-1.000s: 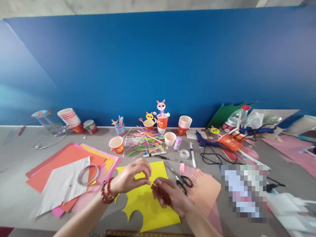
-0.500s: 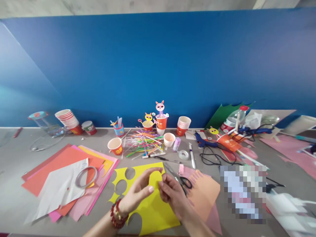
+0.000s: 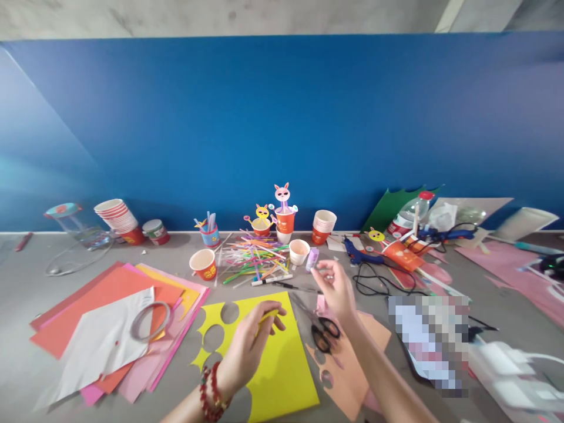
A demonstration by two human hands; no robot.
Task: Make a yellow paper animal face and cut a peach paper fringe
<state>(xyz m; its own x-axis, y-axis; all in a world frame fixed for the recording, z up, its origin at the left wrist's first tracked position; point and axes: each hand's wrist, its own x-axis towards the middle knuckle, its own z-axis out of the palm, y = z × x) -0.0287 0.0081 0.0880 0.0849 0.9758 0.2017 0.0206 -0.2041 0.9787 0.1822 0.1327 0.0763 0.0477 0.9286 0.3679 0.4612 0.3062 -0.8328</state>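
My left hand [image 3: 251, 346], with red bead bracelets at the wrist, is closed on a small yellow paper oval [image 3: 268, 315], mostly hidden by the fingers. Below it lies a yellow sheet [image 3: 288, 364] with round holes cut along its left side. My right hand [image 3: 338, 291] reaches over the table, fingers curved and apart, beside a purple glue stick [image 3: 312, 258]; whether they touch it I cannot tell. That hand covers most of the clear tape roll's spot. Black-handled scissors [image 3: 325, 335] lie by the right forearm, partly over peach paper [image 3: 352, 376].
Colored straws [image 3: 255, 255] lie in a heap behind the hands, near an orange paper cup [image 3: 203, 264] and a white cup [image 3: 299, 252]. Animal-faced cup figures [image 3: 284, 217] stand behind. A blue glue gun [image 3: 362, 252] with black cable lies right. Stacked sheets [image 3: 106, 311] and a tape ring [image 3: 150, 322] lie left.
Both hands were together on the yellow oval. My right hand has let go and moved forward to the glue stick, while my left hand keeps the oval, turned edge-on.
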